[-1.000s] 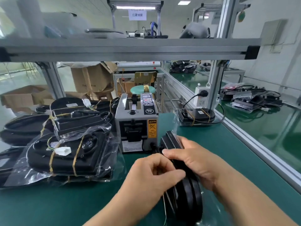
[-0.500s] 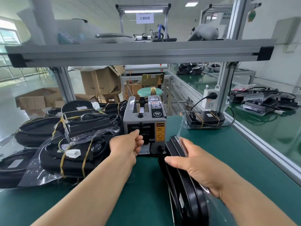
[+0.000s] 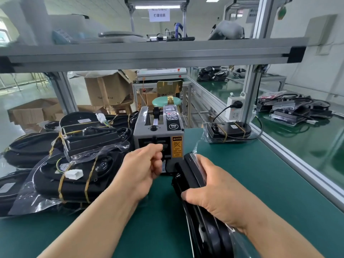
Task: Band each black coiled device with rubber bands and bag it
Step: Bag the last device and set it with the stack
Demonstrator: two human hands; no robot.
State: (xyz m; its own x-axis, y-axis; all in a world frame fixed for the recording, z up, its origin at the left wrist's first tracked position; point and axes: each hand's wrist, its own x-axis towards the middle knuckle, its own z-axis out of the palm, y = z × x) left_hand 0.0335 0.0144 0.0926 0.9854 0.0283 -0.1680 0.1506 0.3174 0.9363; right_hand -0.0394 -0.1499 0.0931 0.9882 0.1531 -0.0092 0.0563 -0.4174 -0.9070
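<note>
Tape is what your left hand [image 3: 147, 164] seems to be after: its fingers are curled shut at the mouth of the grey tape dispenser [image 3: 159, 138], which stands toward the far edge of the green bench [image 3: 251, 174]. You cannot tell from here whether a strip is actually pinched between them. Your right hand [image 3: 214, 187] is clamped over the black device [image 3: 202, 216], already inside its clear bag [image 3: 198, 148], stood on edge near the front edge of the bench, just beside the dispenser.

Risks from here, as a guess:
- The device is balanced on its rim by one hand only; ease that grip and it may roll or topple
- The loose bag mouth sits close to the dispenser and could unfold while your left hand is away
- A strip pulled one-handed may curl and stick to itself
- The warning label [image 3: 176, 147] sits right by your knuckles, so keep fingertips out of the slot

The banded pile [image 3: 74, 175] fills the left edge, leaving little room there
</note>
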